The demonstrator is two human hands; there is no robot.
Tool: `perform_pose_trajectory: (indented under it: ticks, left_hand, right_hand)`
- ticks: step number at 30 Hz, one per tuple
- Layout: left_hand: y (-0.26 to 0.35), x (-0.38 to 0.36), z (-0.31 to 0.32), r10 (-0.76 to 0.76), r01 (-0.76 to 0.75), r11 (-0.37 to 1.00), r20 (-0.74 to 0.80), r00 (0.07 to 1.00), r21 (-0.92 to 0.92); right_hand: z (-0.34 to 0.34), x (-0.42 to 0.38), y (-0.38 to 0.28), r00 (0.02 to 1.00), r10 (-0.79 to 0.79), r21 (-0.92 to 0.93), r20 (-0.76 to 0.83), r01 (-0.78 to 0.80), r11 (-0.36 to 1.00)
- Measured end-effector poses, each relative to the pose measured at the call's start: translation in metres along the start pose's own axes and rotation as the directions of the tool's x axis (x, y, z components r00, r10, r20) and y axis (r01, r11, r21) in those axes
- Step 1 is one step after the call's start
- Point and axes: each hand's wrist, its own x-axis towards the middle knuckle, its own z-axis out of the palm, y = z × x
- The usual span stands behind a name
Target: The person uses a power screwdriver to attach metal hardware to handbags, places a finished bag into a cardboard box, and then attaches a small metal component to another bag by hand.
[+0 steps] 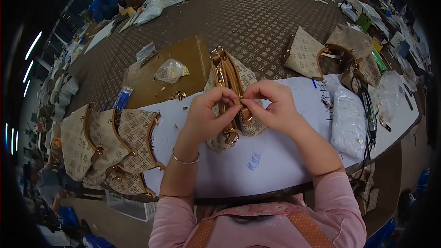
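A beige patterned handbag (pixel 248 74) with brown trim stands on the white sheet in front of me, its zipped top facing up. Both my hands meet over its middle. My left hand (pixel 212 115) pinches a brown strap (pixel 239 103) of the bag between thumb and fingers. From the other side, my right hand (pixel 272 106) pinches at the same spot, thumb against forefinger. Whatever small part lies between the fingertips is hidden. Gold rings (pixel 231 136) hang at the bag's near end.
Several similar bags (pixel 103 133) lean together at left; more bag pieces (pixel 307 53) lie at far right. A white plastic-wrapped bundle (pixel 349 121) and a pen-like tool (pixel 369 110) with a cord are on the right. Small gold fittings (pixel 179 95) and a clear bag (pixel 171 70) lie on a brown board (pixel 193 50).
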Motion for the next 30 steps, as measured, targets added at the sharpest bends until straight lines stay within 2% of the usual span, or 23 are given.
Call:
perform_pose_trajectory:
  ticks: [1, 3, 6, 7, 9, 13, 15, 16, 18, 19, 21, 25, 27, 30]
  left_hand:
    - [0.001, 0.0, -0.002, 0.0, 0.0, 1.0, 0.003, 1.0, 0.0]
    - [0.006, 0.0, -0.007, -0.08, 0.085, 0.988, 0.044, 0.996, -0.13]
    - [-0.003, 0.001, -0.01, -0.163, 0.172, 0.956, 0.056, 0.985, -0.236]
    - [-0.006, 0.002, -0.009, -0.165, 0.174, 0.956, 0.057, 0.985, -0.234]
    - [-0.012, 0.005, -0.004, -0.08, 0.086, 0.948, 0.03, 0.996, -0.308]
    - [-0.019, 0.005, -0.005, -0.042, 0.051, 0.978, 0.052, 0.998, -0.201]
    - [-0.015, 0.005, -0.006, 0.027, -0.021, 0.993, 0.052, 0.998, -0.115]
    - [-0.012, 0.004, -0.005, 0.027, -0.021, 0.993, 0.05, 0.998, -0.115]
    - [-0.005, 0.003, 0.0, -0.203, 0.196, 0.891, 0.027, 0.979, -0.411]
    - [-0.005, 0.004, 0.0, -0.202, 0.196, 0.891, 0.027, 0.979, -0.411]
    - [-0.007, 0.005, 0.001, -0.274, 0.254, 0.844, 0.028, 0.961, -0.473]
    - [-0.005, 0.005, 0.002, -0.322, 0.297, 0.839, 0.026, 0.947, -0.457]
    - [-0.005, 0.005, 0.003, -0.346, 0.311, 0.841, 0.002, 0.938, -0.443]
    - [-0.005, 0.005, 0.004, -0.348, 0.32, 0.835, 0.022, 0.937, -0.447]
  right_hand:
    - [0.0, 0.001, -0.001, 1.0, 0.001, 0.0, -0.003, -0.001, 1.0]
    - [0.001, 0.001, -0.001, 0.999, 0.048, 0.069, -0.01, -0.047, 0.997]
    - [0.007, 0.0, 0.005, 0.999, 0.032, 0.107, -0.008, -0.031, 0.994]
    - [0.01, 0.0, 0.005, 0.999, 0.034, 0.109, -0.009, -0.033, 0.993]
    - [0.014, 0.0, 0.004, 0.995, 0.1, 0.26, 0.014, -0.1, 0.96]
    - [0.015, -0.002, 0.008, 0.994, 0.111, 0.319, 0.003, -0.106, 0.942]
    - [0.01, 0.001, 0.006, 0.977, 0.168, 0.522, 0.133, -0.213, 0.826]
    - [0.008, 0.001, 0.006, 0.976, 0.168, 0.522, 0.135, -0.214, 0.826]
    - [0.005, 0.002, 0.005, 0.932, 0.266, 0.474, 0.247, -0.355, 0.805]
    - [0.004, 0.002, 0.008, 0.932, 0.266, 0.474, 0.246, -0.355, 0.806]
    - [0.003, 0.003, 0.016, 0.986, 0.058, 0.238, 0.158, -0.095, 0.967]
    - [0.002, 0.004, 0.014, 0.971, 0.096, 0.267, 0.217, -0.154, 0.951]
    - [0.0, 0.005, 0.011, 0.951, 0.175, 0.297, 0.254, -0.249, 0.922]
    - [-0.002, 0.005, 0.01, 0.936, 0.213, 0.268, 0.28, -0.29, 0.919]
